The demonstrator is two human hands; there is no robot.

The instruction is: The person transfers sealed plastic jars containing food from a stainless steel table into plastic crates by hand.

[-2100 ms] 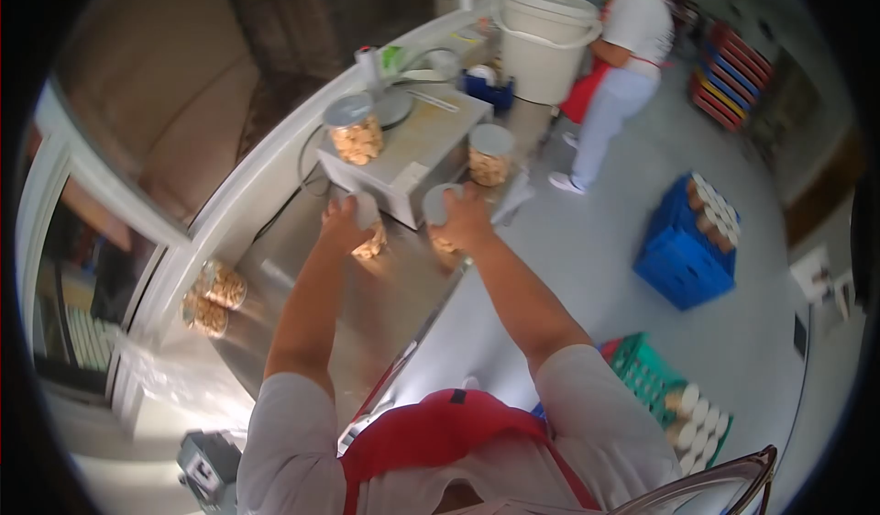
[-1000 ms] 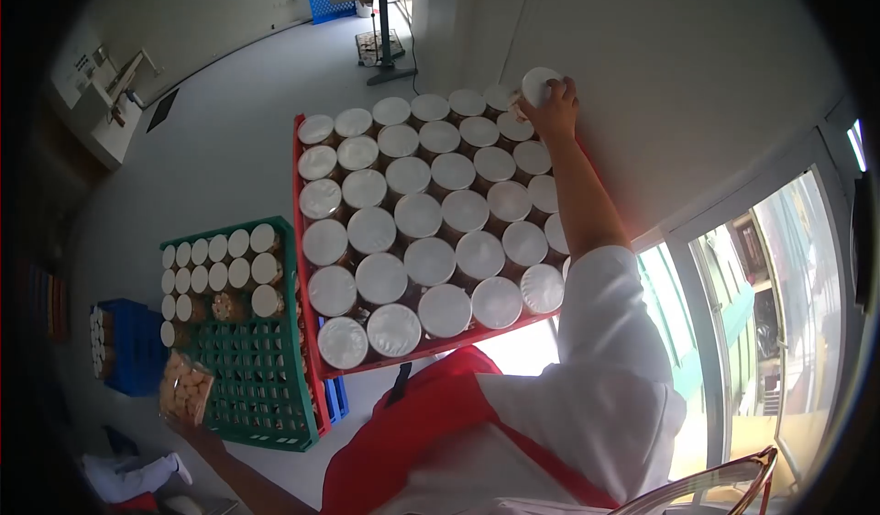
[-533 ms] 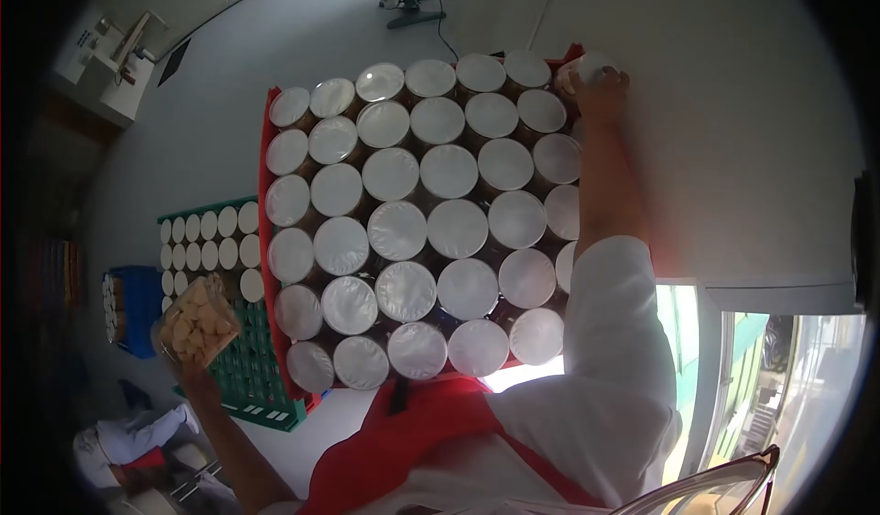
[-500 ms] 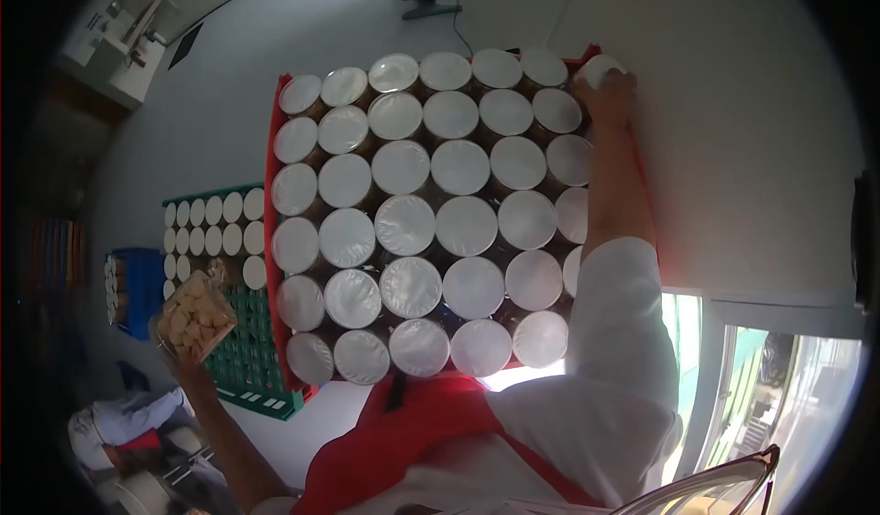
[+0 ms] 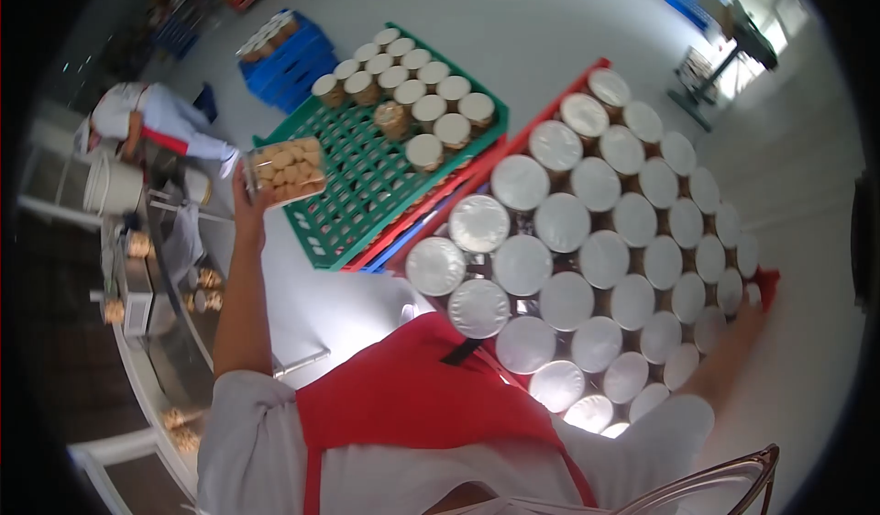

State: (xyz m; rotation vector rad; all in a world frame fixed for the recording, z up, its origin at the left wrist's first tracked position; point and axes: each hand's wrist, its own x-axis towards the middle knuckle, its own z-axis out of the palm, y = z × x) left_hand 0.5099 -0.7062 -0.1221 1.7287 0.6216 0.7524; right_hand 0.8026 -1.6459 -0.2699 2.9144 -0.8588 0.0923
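My left hand [image 5: 249,196] is closed around a clear jar of round, pale cookies [image 5: 291,168], tilted on its side beside the green crate's left edge. Whether this jar has a lid is hidden. Far to the right, my right hand [image 5: 750,318] is blurred, its fingers at a white-lidded jar [image 5: 753,293] in the corner of the red crate [image 5: 524,153]. Rows of white-lidded jars [image 5: 561,221] fill that crate. The green crate [image 5: 344,208] holds several similar jars at its far and right sides, along with one cookie-filled jar [image 5: 392,121] that shows no white lid.
Stacked blue crates [image 5: 289,70] with jars stand behind the green crate. At left, a person [image 5: 151,116] bends over a work counter near a white bucket [image 5: 112,185]. A dark stand [image 5: 720,66] is at the far right, near a wall.
My view has swung left, bringing the green crate and counter nearer the middle. My left hand has lifted the cookie jar outward; my right hand stays at the red crate's corner.
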